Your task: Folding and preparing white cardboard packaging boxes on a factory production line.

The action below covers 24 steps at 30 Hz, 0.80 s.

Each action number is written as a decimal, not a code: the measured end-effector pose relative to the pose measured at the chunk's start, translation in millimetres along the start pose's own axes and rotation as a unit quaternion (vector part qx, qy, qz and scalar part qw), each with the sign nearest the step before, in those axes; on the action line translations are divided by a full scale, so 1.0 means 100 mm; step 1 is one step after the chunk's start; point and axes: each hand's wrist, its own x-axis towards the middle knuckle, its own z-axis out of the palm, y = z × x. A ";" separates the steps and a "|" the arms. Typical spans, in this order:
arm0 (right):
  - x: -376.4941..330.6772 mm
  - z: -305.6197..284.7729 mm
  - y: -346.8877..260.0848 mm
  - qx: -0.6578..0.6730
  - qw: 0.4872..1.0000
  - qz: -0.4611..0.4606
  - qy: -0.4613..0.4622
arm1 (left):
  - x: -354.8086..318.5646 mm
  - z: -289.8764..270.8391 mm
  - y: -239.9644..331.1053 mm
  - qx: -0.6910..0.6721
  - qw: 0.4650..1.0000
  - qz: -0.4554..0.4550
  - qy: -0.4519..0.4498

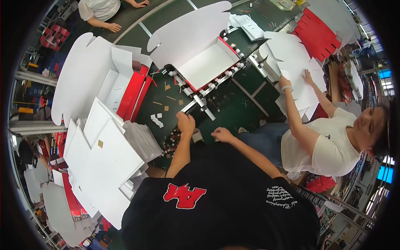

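Observation:
My left hand is closed, just below the near end of a metal bar on a box-holding frame. Whether it grips that bar or something small, I cannot make out. To its right, my right hand hangs in the air with its fingers curled, and no object shows in it. In front of both hands, the frame with white rollers or clamps holds an opened box, white inside with red edges. Its large white lid stands up at the back.
At left, a red and white box stands lid-up behind stacked white card sheets. A co-worker at right has both hands on white card blanks. Scraps litter the green table. Another person stands at far left.

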 end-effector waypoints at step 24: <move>-0.34 1.00 -0.04 -0.021 0.932 -0.276 -0.234 | -0.79 -0.66 -1.05 0.107 0.989 0.028 -0.094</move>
